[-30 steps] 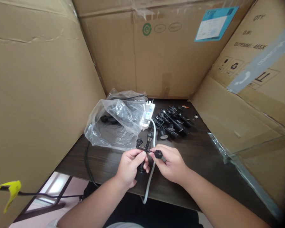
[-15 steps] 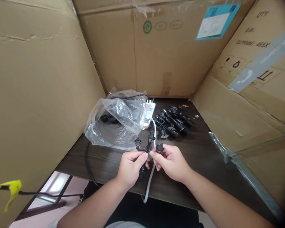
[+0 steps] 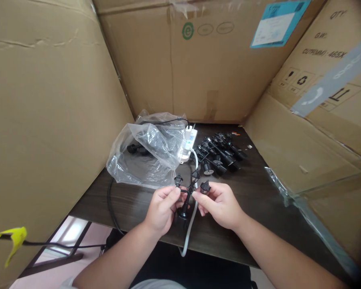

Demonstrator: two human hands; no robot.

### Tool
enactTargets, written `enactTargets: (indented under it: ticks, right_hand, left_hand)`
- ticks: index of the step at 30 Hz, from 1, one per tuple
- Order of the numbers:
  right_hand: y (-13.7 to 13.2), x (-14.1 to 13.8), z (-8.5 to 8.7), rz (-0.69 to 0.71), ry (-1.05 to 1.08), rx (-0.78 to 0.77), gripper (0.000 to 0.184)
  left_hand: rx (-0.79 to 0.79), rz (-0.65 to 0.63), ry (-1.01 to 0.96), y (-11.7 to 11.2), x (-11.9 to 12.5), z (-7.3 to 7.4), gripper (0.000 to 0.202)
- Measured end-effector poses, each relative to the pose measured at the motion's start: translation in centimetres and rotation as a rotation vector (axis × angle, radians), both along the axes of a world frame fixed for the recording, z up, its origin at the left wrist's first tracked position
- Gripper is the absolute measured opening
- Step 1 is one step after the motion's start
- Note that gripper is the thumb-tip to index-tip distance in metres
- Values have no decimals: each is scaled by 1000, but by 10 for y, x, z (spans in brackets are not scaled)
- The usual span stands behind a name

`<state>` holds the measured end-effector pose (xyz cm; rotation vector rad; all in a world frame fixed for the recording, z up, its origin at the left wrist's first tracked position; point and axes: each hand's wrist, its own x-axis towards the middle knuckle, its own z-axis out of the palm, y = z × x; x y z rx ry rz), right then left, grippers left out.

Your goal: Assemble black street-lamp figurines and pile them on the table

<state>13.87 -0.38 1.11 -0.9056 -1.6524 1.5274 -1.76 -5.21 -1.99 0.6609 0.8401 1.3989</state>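
Between my hands is a small black model street lamp [image 3: 185, 204] with three lantern heads and a round base, tilted a little to the right at its top. My left hand [image 3: 162, 208] pinches the arm below its left lantern. The thumb and fingers of my right hand [image 3: 219, 204] are closed on the right arm, with the right lantern showing above them. Parts of both arms are hidden by my fingers. Beyond my right hand, several similar black lamps [image 3: 219, 154] lie in a pile on the dark table [image 3: 228, 249].
A clear plastic bag [image 3: 144, 168] with black pieces in it lies at the back left. Beside it is a white power strip [image 3: 190, 142], its pale cable [image 3: 190, 237] running under the lamp toward the front edge. Cardboard boxes [image 3: 150, 72] wall in the left, back and right.
My left hand has shifted from the lamp's middle out along the left arm. The lamp has turned slightly, so its post and base show more.
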Motion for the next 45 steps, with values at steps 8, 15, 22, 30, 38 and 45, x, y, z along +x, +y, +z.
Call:
enactTargets:
  ticks: [8,15,22,30,38,45]
  right_hand:
    - [2,5,3,26,-35,66,31]
    - [-2,6,8,49,-43,76,29]
    - [-3,6,9,81,-19,106,22]
    - [-3,3,4,45,41,84,15]
    - [0,4,-2,100,-240,446,46]
    - [-3,-1,-11,36,-273,662,31]
  left_hand:
    - [70,92,274,2,-6,5,23]
    - [336,206,693,-5,-7,13,17]
    - [390,174,665,-8,-6,8,19]
    - [430,194,638,-8,-5,-3,19]
    - [212,348,263,1,1,-11,16]
    - [41,369,-7,6,4,-5,21]
